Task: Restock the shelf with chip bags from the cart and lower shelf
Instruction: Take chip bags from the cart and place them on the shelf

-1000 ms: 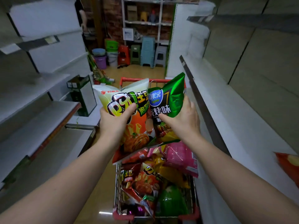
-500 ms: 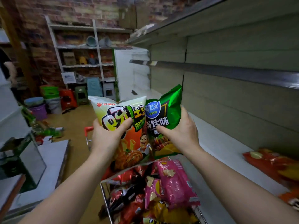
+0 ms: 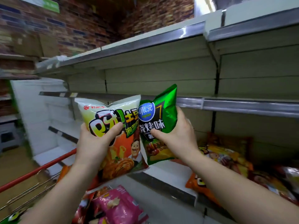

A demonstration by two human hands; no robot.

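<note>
Left hand [image 3: 95, 143] gripped a white-and-orange chip bag [image 3: 116, 136]; right hand [image 3: 176, 139] gripped a green Copico chip bag [image 3: 159, 113], thumbs across the fronts. Both bags stood upright, long axes vertical, edges touching. Middle shelf [image 3: 242, 107] lay just beyond and slightly above the right hand, the nearer one. Cart [image 3: 37, 172] sat below.

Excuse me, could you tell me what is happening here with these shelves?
A person is restocking chips. The left hand grips a pale green and orange chip bag; the right hand grips a shiny green foil chip bag. Both bags are held up in front of the grey metal shelves. More bags lie in the red-handled wire cart below.
</note>
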